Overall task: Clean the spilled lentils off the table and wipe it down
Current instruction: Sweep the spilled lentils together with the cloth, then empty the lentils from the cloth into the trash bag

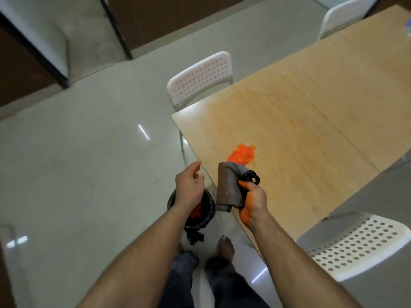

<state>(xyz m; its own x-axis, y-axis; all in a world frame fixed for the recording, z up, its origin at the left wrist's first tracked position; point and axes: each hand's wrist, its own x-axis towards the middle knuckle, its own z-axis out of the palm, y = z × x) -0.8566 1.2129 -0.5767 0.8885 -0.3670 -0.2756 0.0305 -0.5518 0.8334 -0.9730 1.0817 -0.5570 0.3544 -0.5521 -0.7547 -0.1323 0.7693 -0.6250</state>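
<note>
While lentils [242, 154] sit on table [311, 121]
R hand [253, 201] grips cloth [229, 187], L hand [189, 185] loose over bin [200, 216] w/ nothing in it.

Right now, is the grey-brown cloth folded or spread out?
Folded. The grey-brown cloth hangs doubled over in the right hand, above the table edge, not flat on the wooden table.

Left forearm [155, 236] covers much of bin [208, 204] mouth; orange contents only partly seen. Cloth [229, 187] hides near edge of lentil pile [242, 155]. Tabletop [311, 121] cut by right frame edge. Bluish object [408, 27] at far right edge cropped, unidentifiable.
</note>
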